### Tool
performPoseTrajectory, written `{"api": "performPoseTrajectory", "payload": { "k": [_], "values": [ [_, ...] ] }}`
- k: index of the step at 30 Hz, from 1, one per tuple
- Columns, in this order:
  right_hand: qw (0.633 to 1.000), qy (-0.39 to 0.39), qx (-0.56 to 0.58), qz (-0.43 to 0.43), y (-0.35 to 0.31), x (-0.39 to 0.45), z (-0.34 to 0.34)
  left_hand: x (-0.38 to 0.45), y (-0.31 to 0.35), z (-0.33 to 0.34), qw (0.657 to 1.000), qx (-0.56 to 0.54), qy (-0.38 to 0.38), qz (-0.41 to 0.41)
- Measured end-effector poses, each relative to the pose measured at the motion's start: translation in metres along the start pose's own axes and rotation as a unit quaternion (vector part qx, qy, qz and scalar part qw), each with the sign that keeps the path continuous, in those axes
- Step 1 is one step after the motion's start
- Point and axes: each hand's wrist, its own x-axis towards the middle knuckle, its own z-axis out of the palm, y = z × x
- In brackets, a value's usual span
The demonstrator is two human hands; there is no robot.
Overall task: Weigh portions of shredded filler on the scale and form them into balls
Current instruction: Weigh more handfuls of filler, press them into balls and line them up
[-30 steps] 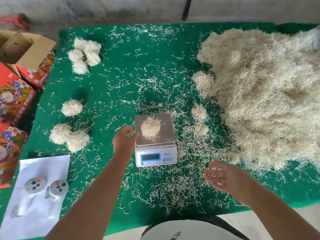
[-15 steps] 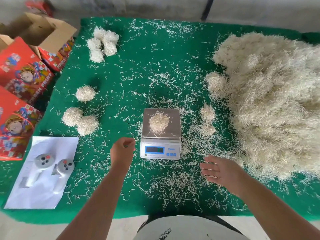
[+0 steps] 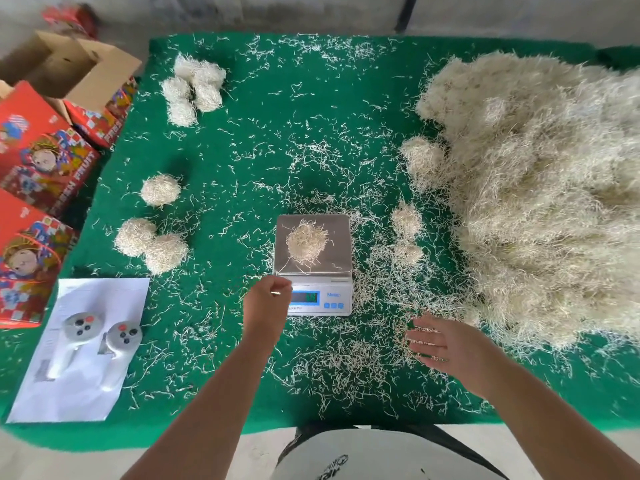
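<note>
A small digital scale (image 3: 341,237) stands mid-table on the green mat, with a loose portion of shredded filler (image 3: 306,244) on its steel pan. My left hand (image 3: 266,304) hovers at the scale's front left corner, fingers curled inward, with nothing clearly held. To the right of the scale, my right hand (image 3: 438,341) is flat with straight fingers just above scattered strands. A big heap of filler (image 3: 540,188) fills the right side. Formed balls lie on the left: one single (image 3: 160,189), a pair (image 3: 152,244), and a cluster (image 3: 194,86) at the back.
Two small clumps (image 3: 406,220) lie between scale and heap. A white sheet (image 3: 81,393) with two controllers (image 3: 81,329) sits front left. Red printed cartons (image 3: 38,157) and an open cardboard box (image 3: 65,69) stand off the left edge. Loose strands litter the green mat (image 3: 242,161).
My left hand drew back from the scale pan's left edge to its front left corner. My right hand barely shifted. The head camera tilted and moved closer.
</note>
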Motion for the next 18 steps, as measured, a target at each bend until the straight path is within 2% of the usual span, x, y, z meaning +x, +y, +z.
{"api": "performPoseTrajectory", "payload": {
  "k": [4, 7, 9, 12, 18],
  "values": [
    [1.000, 0.009, 0.010, 0.017, 0.016, -0.005, -0.020, -0.033, 0.011, 0.048, 0.989, 0.060, -0.125, 0.047],
    [0.999, 0.029, 0.031, 0.030, 0.029, -0.010, -0.037, -0.058, 0.018, 0.088, 0.958, 0.113, -0.244, 0.096],
    [0.997, 0.045, 0.047, 0.042, 0.036, -0.014, -0.050, -0.067, 0.023, 0.113, 0.940, 0.146, -0.285, 0.119],
    [0.994, 0.067, 0.061, 0.057, 0.045, -0.021, -0.068, -0.067, 0.034, 0.146, 0.923, 0.208, -0.285, 0.156],
    [0.986, 0.102, 0.099, 0.091, 0.070, -0.025, -0.117, -0.024, 0.069, 0.204, 0.915, 0.260, -0.245, 0.188]
  ]
}}
